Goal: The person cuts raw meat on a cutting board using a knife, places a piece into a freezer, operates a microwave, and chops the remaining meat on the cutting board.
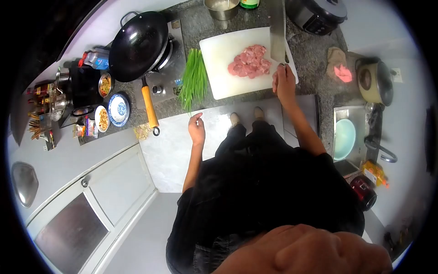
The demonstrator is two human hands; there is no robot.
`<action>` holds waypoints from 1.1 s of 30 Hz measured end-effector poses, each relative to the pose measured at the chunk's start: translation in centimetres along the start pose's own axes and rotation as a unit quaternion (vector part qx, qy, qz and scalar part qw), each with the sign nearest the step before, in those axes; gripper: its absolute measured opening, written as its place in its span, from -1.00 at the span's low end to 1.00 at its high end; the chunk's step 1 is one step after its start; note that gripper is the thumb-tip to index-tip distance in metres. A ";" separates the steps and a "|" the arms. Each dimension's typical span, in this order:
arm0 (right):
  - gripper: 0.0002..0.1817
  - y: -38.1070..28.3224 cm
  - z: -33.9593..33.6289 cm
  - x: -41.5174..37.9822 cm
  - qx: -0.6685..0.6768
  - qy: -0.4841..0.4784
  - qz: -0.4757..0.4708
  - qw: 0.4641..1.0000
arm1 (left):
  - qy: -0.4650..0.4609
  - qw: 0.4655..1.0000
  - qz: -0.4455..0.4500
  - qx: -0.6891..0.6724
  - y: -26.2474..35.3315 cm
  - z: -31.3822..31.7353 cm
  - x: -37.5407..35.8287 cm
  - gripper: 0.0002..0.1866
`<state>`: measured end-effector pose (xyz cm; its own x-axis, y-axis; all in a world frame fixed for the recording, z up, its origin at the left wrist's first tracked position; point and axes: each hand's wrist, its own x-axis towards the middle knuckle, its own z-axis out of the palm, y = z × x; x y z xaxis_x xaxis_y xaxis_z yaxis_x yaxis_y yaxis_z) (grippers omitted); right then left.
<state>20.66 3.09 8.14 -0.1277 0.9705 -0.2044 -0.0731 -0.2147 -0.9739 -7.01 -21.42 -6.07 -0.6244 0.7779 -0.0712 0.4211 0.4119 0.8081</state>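
Note:
My right hand (pixel 284 82) is closed round the handle of a cleaver (pixel 277 43), whose wide blade points away from me over the right side of a white cutting board (pixel 216 59). Left of the blade, a heap of sliced raw pink meat (pixel 249 62) lies on the board. My left hand (pixel 196 131) hangs in front of the counter edge with loosely bent fingers and nothing visible in it. Nearest to it are the tips of a bunch of long green chives (pixel 194 77), laid along the board's left side.
A black wok (pixel 139 45) with a wooden handle (pixel 149 107) sits on the gas stove at left. Beside it are a blue-patterned plate (pixel 119 110) and bowls of food. A metal bowl (pixel 221 9) and a cooker (pixel 317 16) stand behind; the sink (pixel 340 114) is right.

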 end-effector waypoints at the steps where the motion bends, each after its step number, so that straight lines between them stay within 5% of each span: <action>1: -0.68 -0.3 -0.1 -0.3 -0.009 0.016 -0.025 1.000 | 0.006 0.999 0.036 0.003 -1.1 0.1 0.0 -0.79; 3: -0.69 4.4 -1.3 0.3 -0.039 0.018 -0.015 0.999 | 0.001 1.000 0.024 -0.006 -2.1 0.2 0.0 -0.79; 5: -0.66 6.4 -1.7 0.8 -0.227 -0.032 0.153 0.961 | -0.004 1.000 0.017 0.010 -1.8 0.1 0.2 -0.78; 7: -0.64 4.3 -1.4 0.4 -0.213 -0.034 0.164 0.963 | 0.001 1.000 -0.001 -0.009 -0.6 -0.1 0.4 -0.78; 10: -0.58 1.7 -1.4 -0.4 -0.168 -0.045 0.110 0.979 | -0.005 1.000 -0.013 -0.025 0.3 0.0 0.5 -0.78; 13: -0.58 6.3 -3.0 -0.6 -0.247 0.010 0.033 0.968 | -0.016 1.000 -0.020 -0.018 -0.7 -0.1 0.2 -0.78; 15: -0.58 10.5 -4.5 1.4 -0.405 -0.017 -0.007 0.914 | -0.012 1.000 -0.021 -0.020 -0.2 0.3 1.5 -0.78; 16: -0.58 7.4 -3.8 0.8 -0.297 -0.016 0.104 0.949 | -0.008 0.999 -0.025 -0.022 0.4 0.2 1.3 -0.78; 19: -0.58 1.1 -2.6 -1.9 -0.180 -0.014 0.135 0.974 | -0.007 1.000 0.004 0.001 0.5 0.1 0.9 -0.78; 22: -0.60 6.2 -4.0 -1.0 -0.203 -0.021 0.183 0.962 | -0.017 1.000 -0.018 -0.013 0.2 0.8 0.6 -0.78; 28: -0.58 2.4 -3.6 -1.2 -0.259 -0.050 0.052 0.963 | -0.019 0.999 -0.027 -0.004 2.0 1.7 0.7 -0.77; 31: -0.59 7.9 -4.5 0.6 -0.341 -0.034 -0.051 0.938 | -0.019 1.000 0.001 0.001 2.6 1.9 0.3 -0.78; 33: -0.60 7.3 -4.8 2.0 -0.337 -0.047 -0.005 0.940 | -0.021 1.000 -0.013 0.017 3.3 2.3 0.6 -0.78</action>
<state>24.67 3.95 0.17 -0.2195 0.9514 -0.2160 0.5653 -0.0565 -0.8230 -4.49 -18.48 -4.77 -0.6080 0.7853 -0.1168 0.4276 0.4479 0.7852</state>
